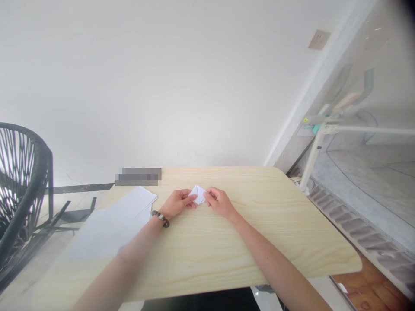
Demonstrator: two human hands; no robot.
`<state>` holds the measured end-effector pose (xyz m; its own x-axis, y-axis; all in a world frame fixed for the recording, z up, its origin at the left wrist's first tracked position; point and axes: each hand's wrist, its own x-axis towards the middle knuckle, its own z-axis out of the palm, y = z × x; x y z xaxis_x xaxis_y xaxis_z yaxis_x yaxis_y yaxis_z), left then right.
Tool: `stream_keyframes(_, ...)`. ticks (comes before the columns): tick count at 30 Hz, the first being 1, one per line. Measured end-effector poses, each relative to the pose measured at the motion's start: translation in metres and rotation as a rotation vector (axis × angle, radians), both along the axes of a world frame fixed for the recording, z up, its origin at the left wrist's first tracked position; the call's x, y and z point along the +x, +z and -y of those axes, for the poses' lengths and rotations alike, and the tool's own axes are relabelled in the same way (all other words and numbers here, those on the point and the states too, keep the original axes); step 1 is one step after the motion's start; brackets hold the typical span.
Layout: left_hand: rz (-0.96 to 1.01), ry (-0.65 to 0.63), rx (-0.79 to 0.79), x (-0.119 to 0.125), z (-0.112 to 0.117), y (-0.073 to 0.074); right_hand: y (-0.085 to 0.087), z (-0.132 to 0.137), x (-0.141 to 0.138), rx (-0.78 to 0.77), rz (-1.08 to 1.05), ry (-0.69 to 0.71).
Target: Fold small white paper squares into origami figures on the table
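head view: two bare hands meet over a pale wood worktop [259, 233], a small folded white paper [199, 197] between them, nearer the far edge than the near one. the fingers of the left hand [177, 202] pinch its left side, thumb on top; those of the right hand [221, 202] pinch its right corner (whether the paper touches the wood beneath is hard to tell). handling it well likely calls for a light, even pinch close to the folds, layers lined up before any crease is pressed, and no outward tug that might spring a flap. loose white sheets [108, 226] lie along the left edge, just beside the beaded bracelet [161, 218], so a leftward sweep of that wrist could nudge them. wood grain runs unbroken from the right hand to the rounded right corners, seemingly the roomiest side for moving; the wall [207, 108] rises behind the far edge.
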<state>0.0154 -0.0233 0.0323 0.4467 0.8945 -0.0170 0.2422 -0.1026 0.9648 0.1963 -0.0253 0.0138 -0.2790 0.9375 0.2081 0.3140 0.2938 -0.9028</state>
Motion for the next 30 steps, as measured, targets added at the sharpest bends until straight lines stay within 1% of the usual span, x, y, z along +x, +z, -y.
stream_keyframes(6,0.005,-0.042,0.004,-0.0011,-0.0007,-0.0012,-0.0009,0.0002,0.0,0.024,0.022,0.004)
stream_keyframes(16,0.05,-0.044,-0.02,-0.001,-0.0031,-0.0067,-0.0013,-0.0005,0.0,0.031,0.011,-0.005)
stream_keyframes(30,0.046,-0.039,-0.03,-0.0004,-0.0027,-0.0054,-0.0022,0.0,0.0002,0.018,0.007,-0.015)
